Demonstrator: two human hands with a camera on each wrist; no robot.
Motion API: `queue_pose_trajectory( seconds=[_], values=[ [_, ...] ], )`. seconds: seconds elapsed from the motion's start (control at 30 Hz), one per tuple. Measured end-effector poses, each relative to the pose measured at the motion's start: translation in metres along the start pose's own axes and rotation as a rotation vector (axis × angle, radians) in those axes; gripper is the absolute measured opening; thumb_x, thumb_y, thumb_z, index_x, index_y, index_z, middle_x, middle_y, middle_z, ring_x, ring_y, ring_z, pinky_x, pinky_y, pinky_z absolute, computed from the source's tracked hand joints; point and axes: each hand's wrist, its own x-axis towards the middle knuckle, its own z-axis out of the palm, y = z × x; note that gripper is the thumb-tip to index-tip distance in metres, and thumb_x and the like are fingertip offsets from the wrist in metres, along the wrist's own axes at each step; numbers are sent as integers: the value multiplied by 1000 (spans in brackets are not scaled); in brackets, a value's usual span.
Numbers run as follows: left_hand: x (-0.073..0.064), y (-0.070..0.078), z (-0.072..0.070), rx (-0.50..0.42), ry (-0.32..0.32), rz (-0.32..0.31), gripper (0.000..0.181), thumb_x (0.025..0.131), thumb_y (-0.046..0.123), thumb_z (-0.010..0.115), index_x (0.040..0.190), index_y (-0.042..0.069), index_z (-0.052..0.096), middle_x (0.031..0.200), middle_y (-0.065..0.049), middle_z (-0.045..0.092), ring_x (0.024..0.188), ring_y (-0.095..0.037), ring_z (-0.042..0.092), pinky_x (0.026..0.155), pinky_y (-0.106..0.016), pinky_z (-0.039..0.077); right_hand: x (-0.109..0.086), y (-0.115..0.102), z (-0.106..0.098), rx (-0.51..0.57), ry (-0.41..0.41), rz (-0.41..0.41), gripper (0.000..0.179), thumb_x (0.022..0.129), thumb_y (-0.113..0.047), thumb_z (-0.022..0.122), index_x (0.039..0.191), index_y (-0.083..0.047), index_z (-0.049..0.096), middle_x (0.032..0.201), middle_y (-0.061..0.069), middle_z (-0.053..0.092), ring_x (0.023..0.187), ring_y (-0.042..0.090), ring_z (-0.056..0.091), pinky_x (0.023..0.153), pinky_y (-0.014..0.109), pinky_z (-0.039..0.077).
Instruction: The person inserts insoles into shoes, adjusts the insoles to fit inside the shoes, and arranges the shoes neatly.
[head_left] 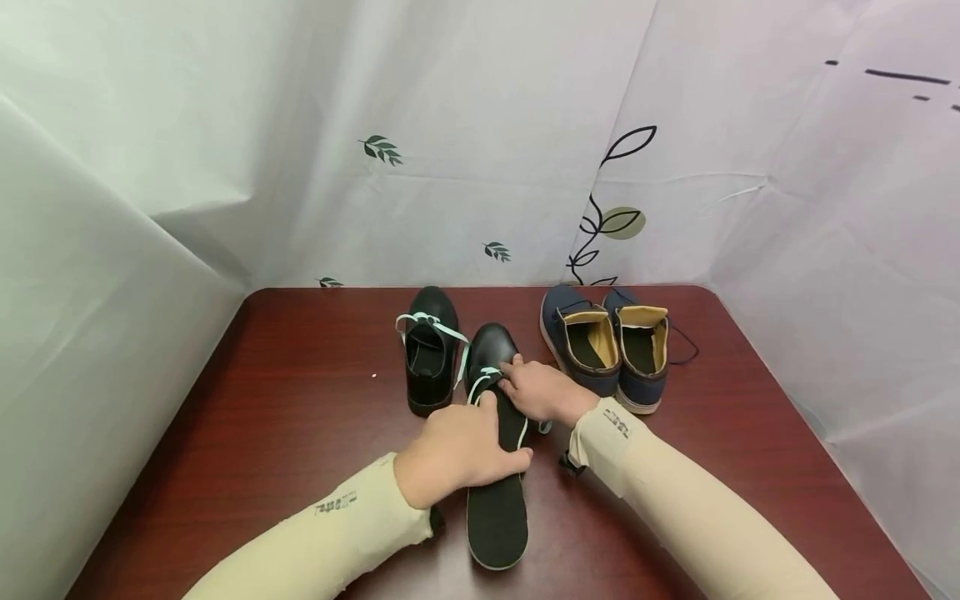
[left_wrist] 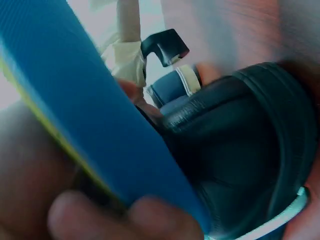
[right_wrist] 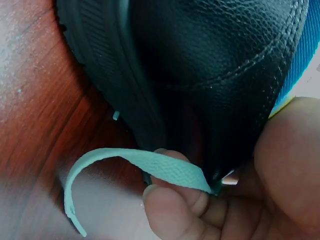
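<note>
A black leather shoe (head_left: 491, 346) with pale mint laces lies mid-table, toe to the far side. Into its opening runs a long insole (head_left: 497, 529), black on top, its blue underside (left_wrist: 90, 100) visible in the left wrist view. My left hand (head_left: 459, 450) grips the insole around its middle, thumb on one side and fingers on the other. With its fingers at the lace area, my right hand (head_left: 543, 390) holds the shoe's upper on the right side. A loose lace (right_wrist: 150, 165) curls past the right fingers. The insole's front end is hidden inside the shoe.
A second black shoe (head_left: 422, 387) with mint laces stands just left. Two navy shoes (head_left: 600, 379) with tan linings stand at the back right. The dark red table (head_left: 315, 367) is bounded by white curtains (head_left: 465, 100) behind and at both sides.
</note>
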Motion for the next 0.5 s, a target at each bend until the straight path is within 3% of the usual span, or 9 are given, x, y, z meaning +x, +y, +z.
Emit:
queue_pose_trajectory(
  seconds=[0.1, 0.23, 0.37, 0.5],
  values=[
    [-2, 8, 0, 114, 19, -35, 93, 74, 76, 59, 135, 7, 48, 91, -13, 70, 72, -24, 66, 56, -37, 50, -1, 1, -1, -6, 5, 3, 53, 109, -36, 36, 155, -11, 38, 159, 27, 26, 132, 33, 54, 104, 47, 46],
    [-1, 12, -3, 214, 16, -11, 83, 77, 73, 58, 131, 10, 53, 92, -14, 70, 76, -23, 66, 54, -38, 49, 0, 2, 0, -5, 13, 5, 52, 109, -36, 37, 155, -11, 39, 159, 26, 28, 133, 32, 53, 105, 46, 45],
    [0, 8, -12, 250, -90, 36, 80, 83, 68, 53, 142, 14, 50, 108, -13, 71, 90, -21, 68, 63, -40, 53, 0, 3, 1, -9, 10, -8, 52, 109, -36, 37, 154, -11, 40, 159, 26, 28, 133, 32, 53, 105, 46, 46],
    [2, 5, -21, 229, -181, 99, 63, 91, 57, 49, 137, 15, 60, 121, -7, 69, 103, -21, 67, 74, -44, 54, -1, 3, 0, -27, 21, -12, 52, 108, -36, 38, 153, -11, 41, 157, 28, 31, 130, 33, 56, 103, 46, 47]
  ],
)
